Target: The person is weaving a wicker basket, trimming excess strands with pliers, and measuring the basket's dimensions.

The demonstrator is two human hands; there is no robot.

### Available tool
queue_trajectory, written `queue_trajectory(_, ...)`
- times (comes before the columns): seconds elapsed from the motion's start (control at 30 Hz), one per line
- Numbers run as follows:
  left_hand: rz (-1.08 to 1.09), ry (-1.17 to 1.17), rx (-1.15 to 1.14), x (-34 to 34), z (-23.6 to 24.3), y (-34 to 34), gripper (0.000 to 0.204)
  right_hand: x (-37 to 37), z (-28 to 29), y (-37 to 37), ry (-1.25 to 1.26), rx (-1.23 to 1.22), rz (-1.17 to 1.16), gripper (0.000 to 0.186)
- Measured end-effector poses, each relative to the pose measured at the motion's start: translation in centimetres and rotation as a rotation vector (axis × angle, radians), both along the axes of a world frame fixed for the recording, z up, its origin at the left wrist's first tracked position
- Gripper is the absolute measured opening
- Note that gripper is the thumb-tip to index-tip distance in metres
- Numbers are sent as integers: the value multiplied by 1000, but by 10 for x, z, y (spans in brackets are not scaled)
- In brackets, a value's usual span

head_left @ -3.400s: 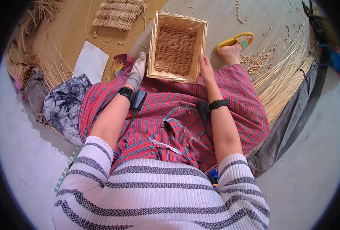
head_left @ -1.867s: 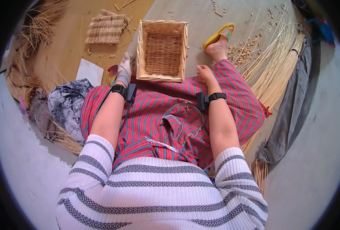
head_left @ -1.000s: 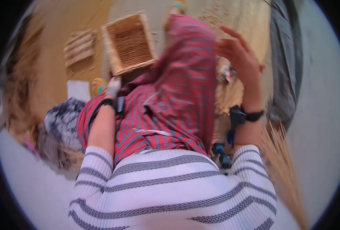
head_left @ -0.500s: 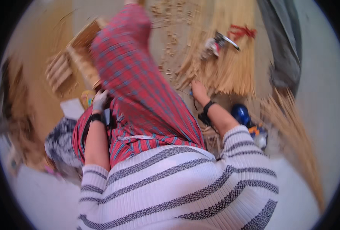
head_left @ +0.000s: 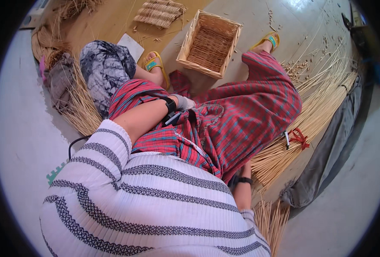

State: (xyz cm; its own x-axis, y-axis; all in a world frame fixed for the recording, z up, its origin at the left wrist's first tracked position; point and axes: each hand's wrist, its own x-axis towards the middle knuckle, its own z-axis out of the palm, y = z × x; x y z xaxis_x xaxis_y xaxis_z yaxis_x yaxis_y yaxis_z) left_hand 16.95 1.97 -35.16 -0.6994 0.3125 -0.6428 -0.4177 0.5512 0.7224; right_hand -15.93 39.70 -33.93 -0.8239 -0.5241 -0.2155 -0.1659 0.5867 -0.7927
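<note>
Resting left hand [head_left: 184,102] near rectangular tan basket [head_left: 210,43].

White striped sweater [head_left: 155,201], red plaid skirt [head_left: 241,115], black wristbands [head_left: 170,105]

right hand [head_left: 245,168] hidden under the red plaid skirt [head_left: 241,115] (only its banded wrist showing)

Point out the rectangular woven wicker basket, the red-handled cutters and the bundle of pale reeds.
rectangular woven wicker basket [head_left: 210,44]: head view, on its woven floor.
red-handled cutters [head_left: 299,138]: head view, on the red handles.
bundle of pale reeds [head_left: 316,115]: head view, mid-length of the stalks.
</note>
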Motion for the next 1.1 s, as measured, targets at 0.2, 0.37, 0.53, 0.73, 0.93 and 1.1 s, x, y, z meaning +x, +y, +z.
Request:
queue_trajectory(0.2,871,-88,-384,6,39,-49,44,-54,214,-96,-45,-590,-177,28)
queue_trajectory(0.37,1439,-74,508,-22,44,-73,27,-34,264,-239,-37,-221,490,28)
queue_trajectory(0.53,1473,176,1182,-40,103,-83,28,69,181,-387,158,30,1148,40)
queue_trajectory(0.73,1563,133,1062,-21,102,-110,26,100,133,-447,52,-79,1311,56)
queue_trajectory(0.93,1776,126,1013,-20,64,-152,20,25,84,-424,-60,269,984,53)
queue_trajectory(1.1,1893,-100,842,49,-18,-191,16,0,46,-414,122,461,1011,40)
